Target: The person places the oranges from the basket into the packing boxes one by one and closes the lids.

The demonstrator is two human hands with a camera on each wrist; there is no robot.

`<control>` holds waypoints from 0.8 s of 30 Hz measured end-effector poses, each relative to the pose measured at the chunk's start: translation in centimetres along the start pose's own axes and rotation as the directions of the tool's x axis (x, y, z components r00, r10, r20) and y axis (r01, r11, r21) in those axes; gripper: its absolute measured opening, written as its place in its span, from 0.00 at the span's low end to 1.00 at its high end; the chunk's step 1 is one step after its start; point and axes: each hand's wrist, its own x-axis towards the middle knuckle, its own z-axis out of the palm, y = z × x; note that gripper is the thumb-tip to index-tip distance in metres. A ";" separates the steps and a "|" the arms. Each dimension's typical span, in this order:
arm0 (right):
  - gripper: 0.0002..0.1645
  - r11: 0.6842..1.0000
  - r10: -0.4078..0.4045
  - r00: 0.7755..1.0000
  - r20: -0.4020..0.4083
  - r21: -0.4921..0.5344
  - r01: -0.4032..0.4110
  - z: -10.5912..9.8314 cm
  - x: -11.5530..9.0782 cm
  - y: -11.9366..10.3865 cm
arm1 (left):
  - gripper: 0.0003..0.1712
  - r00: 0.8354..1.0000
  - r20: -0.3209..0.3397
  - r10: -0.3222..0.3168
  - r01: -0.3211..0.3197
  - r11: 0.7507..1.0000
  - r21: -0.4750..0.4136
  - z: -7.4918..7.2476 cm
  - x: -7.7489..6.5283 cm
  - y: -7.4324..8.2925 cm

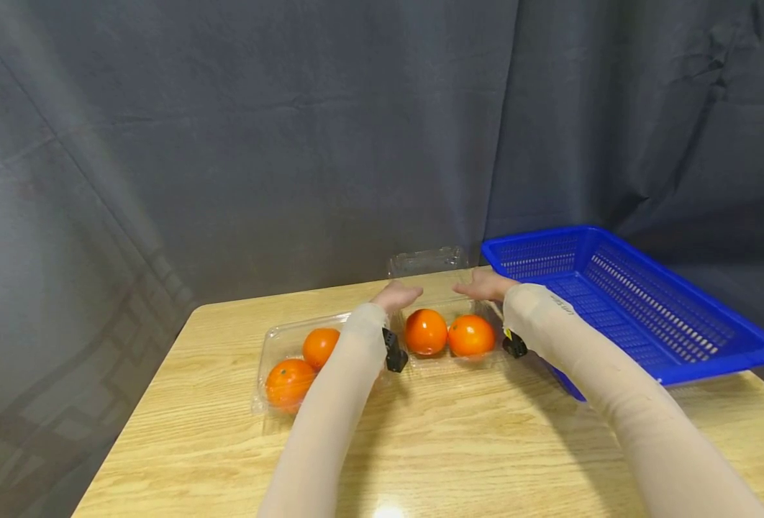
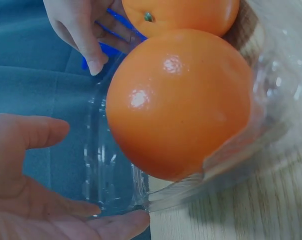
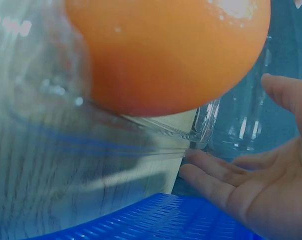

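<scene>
Two oranges (image 1: 448, 334) are seen mid-frame in a clear tray (image 1: 460, 360); its raised lid (image 1: 426, 260) stands just beyond the left hand (image 1: 396, 294) and right hand (image 1: 483, 285), both open, equally near.

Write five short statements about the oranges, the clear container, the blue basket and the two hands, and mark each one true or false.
1. Four oranges sit in the clear plastic container. True: two at the left end, two between the arms.
2. The blue basket holds two oranges. False: no fruit shows in it.
3. Both hands are open. True: the left hand and the right hand show relaxed, uncurled fingers at the container's far edge.
4. The right hand grips an orange. False: it holds none; the oranges lie in the container.
5. The basket lies to the left of the container. False: it lies to its right.
</scene>
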 end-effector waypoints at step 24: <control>0.45 0.996 0.012 0.990 -0.144 0.087 0.000 0.4 -0.1 0.0 | 0.37 0.986 -0.167 0.004 -0.012 0.999 -0.051 0.1 0.3 -0.5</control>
